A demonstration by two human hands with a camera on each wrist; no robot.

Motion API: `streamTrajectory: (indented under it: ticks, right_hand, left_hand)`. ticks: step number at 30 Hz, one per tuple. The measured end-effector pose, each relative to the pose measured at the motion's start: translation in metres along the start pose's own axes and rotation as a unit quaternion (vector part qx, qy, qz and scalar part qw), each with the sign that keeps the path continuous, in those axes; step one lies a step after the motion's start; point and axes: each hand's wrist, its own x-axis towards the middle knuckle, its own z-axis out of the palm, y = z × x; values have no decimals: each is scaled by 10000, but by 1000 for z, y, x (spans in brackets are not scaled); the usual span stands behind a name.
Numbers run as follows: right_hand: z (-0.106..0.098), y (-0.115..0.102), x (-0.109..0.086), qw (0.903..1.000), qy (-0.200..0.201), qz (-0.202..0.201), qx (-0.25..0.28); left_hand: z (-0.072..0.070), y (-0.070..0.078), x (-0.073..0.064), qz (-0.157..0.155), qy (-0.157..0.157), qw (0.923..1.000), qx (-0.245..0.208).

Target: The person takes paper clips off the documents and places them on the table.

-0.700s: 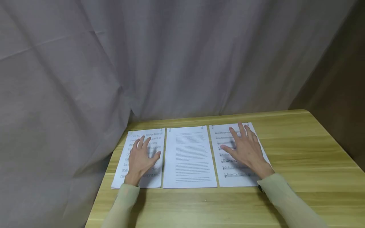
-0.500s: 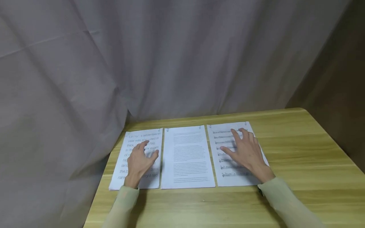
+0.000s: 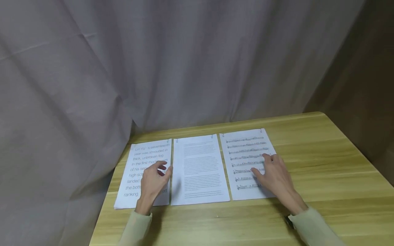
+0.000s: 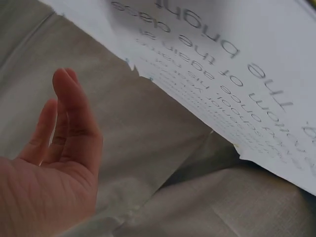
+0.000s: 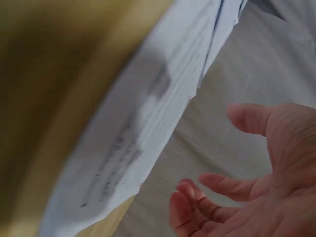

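Three sets of printed white sheets lie side by side. My left hand [image 3: 152, 181] hovers over the lower right part of the large-print pages [image 3: 144, 152], its fingers loosely bent and holding nothing. Small-print pages [image 3: 200, 174] lie in the middle, between the hands. Over the right side of the sheet music [image 3: 243, 150] hangs my right hand [image 3: 277, 174], thumb apart from the loosely bent fingers. Both wrist views show a gap between the hand and the paper. Parts of the large print and the staves are hidden under the hands.
Small clips [image 3: 261, 130] sit at the top corners of the sheets. The wooden table [image 3: 326, 164] extends to the right and in front of the papers. A grey curtain [image 3: 184, 68] hangs behind and at the left. A dark band shows at the right wrist.
Both hands have drawn back toward the body, and their spread fingers have relaxed and bent. More of the large print and the music now shows. The papers keep their arrangement; the head view has shifted slightly.
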Motion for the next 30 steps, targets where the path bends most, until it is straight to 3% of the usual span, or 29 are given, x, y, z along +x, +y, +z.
streamTrajectory:
  ticks: [9, 18, 30]
  right_hand:
    - [-7, 23, -20, 9947, -733, 671, -274]
    - [-5, 39, -29, 9893, -927, 852, -741]
    - [-13, 52, -17, 9747, -1707, 1423, -243]
  left_hand:
    - [-1, 11, -11, -127, -156, 9997, -166]
    - [7, 12, -17, -191, -241, 9995, -80]
    - [11, 13, -20, -137, -408, 9991, -49]
